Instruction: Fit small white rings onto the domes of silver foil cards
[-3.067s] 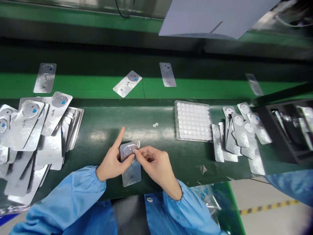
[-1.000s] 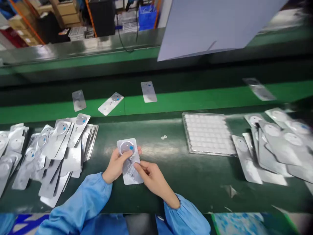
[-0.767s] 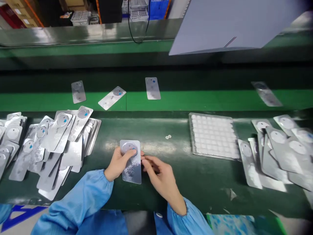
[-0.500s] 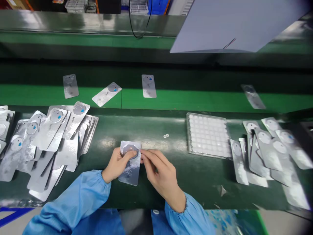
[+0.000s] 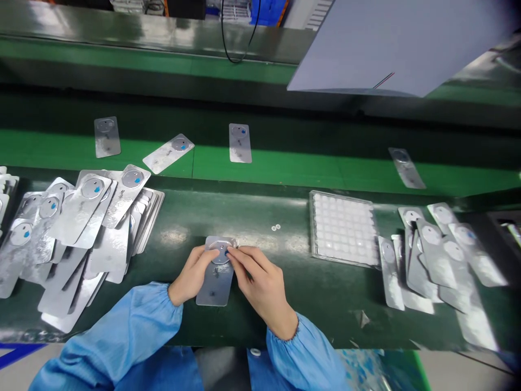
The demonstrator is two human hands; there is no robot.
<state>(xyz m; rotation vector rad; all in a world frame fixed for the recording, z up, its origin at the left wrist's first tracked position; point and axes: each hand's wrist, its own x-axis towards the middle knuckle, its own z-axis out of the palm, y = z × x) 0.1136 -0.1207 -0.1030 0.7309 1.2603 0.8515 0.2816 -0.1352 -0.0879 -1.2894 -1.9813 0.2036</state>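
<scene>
L hand (image 5: 190,276) & R hand (image 5: 260,282) work together at front of the dark green surface (image 5: 175,233), just ahead of the blue sleeves (image 5: 109,331). Foil card (image 5: 215,285) sits between them, upright to the view, lower end on surface, w/ round disc (image 5: 215,245) at top end. L hand is closed around card's left edge, near disc, prob. to steady it. R hand's fingertips (image 5: 230,251) pinch in tight on disc's right side; can't tell exactly what they grip, since fingers hide part of it. Both hands are close, nearly touching.

Card's long lower part stays free, likely since only disc end needs the fingers. Left of hands: loose overlapping pile of foil cards (image 5: 109,250), discs mostly facing up, blue dots showing. Right: 2nd foil-card pile (image 5: 431,260), beside tray of white squares (image 5: 311,228), set in neat grid. Two tiny white rings (image 5: 275,227) lie between hands & tray, apart from both. Further cards (image 5: 240,143) lie spaced out on far green band, under large pale grey sheet (image 5: 391,49).
</scene>
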